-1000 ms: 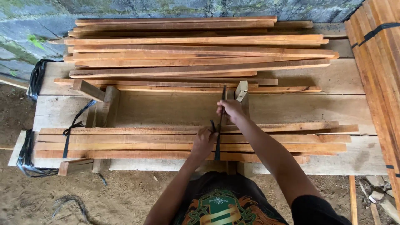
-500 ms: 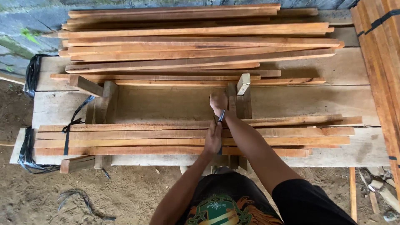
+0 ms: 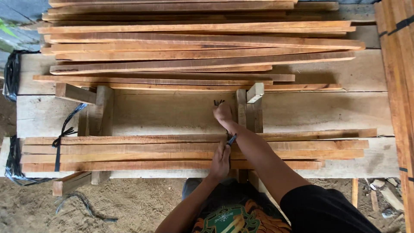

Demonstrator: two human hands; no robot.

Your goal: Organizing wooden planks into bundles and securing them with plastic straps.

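A flat bundle of long wooden slats (image 3: 129,152) lies across the near side of a plank bench (image 3: 172,113). My right hand (image 3: 223,113) is closed on the far end of a dark plastic strap (image 3: 231,139) just beyond the bundle. My left hand (image 3: 221,159) rests on top of the slats and grips the strap's near end. The strap runs across the bundle between both hands. A second black strap (image 3: 58,149) is tied around the bundle's left end.
A loose pile of longer slats (image 3: 194,47) covers the far half of the bench. Upright wooden stops (image 3: 101,111) (image 3: 253,108) stand on the bench. More strapped boards (image 3: 399,86) lie at the right edge. Sandy ground (image 3: 129,203) with a strap scrap lies below.
My right hand has pulled back toward the bundle's far edge, and my left hand has slid nearer along the slats. The strap now lies tighter across the bundle. The view has closed in.
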